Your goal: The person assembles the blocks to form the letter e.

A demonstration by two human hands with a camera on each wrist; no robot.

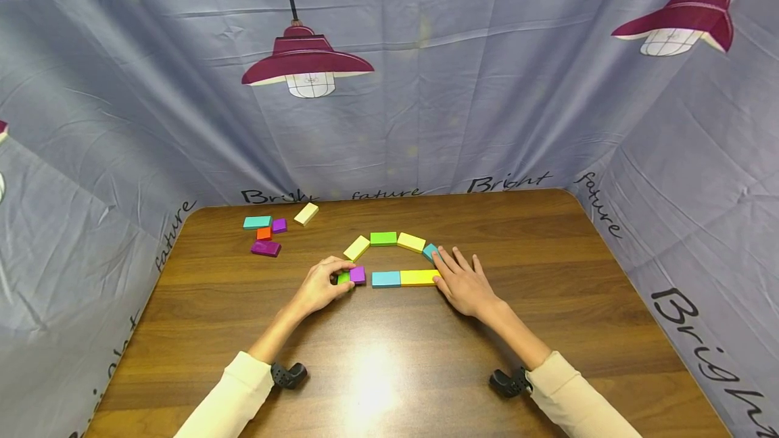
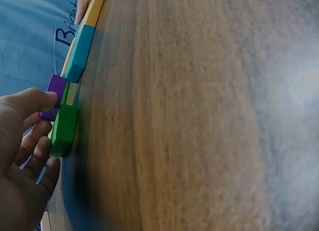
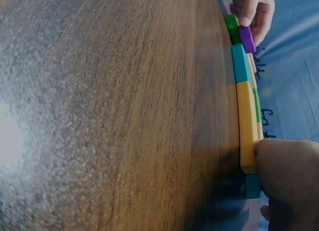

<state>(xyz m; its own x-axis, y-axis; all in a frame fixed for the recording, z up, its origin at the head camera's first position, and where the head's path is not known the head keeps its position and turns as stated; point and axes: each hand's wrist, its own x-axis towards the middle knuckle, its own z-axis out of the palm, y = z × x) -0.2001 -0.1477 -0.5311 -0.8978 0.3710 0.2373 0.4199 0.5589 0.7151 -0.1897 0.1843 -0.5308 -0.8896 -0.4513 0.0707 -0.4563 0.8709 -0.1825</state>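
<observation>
My left hand [image 1: 319,287] pinches the small green block [image 1: 343,278] and purple block [image 1: 358,275] mid-table, left end of the flat row; right hand [image 1: 464,280] lies open, fingers straight against the yellow bar [image 1: 418,278] and teal block [image 1: 430,251]. Arch over the blue bar [image 1: 386,279] looks mostly laid, with a gap at the lower left. Spare blocks [image 1: 266,233] sit near the table's [image 1: 548,330] far-left corner; all smooth, matte, rectangular on wood grain.

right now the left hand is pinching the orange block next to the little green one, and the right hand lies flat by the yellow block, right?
Not quite: the head view shows the left hand pinching a purple block, not orange, beside the green block. The right hand does lie flat by the yellow block.
</observation>
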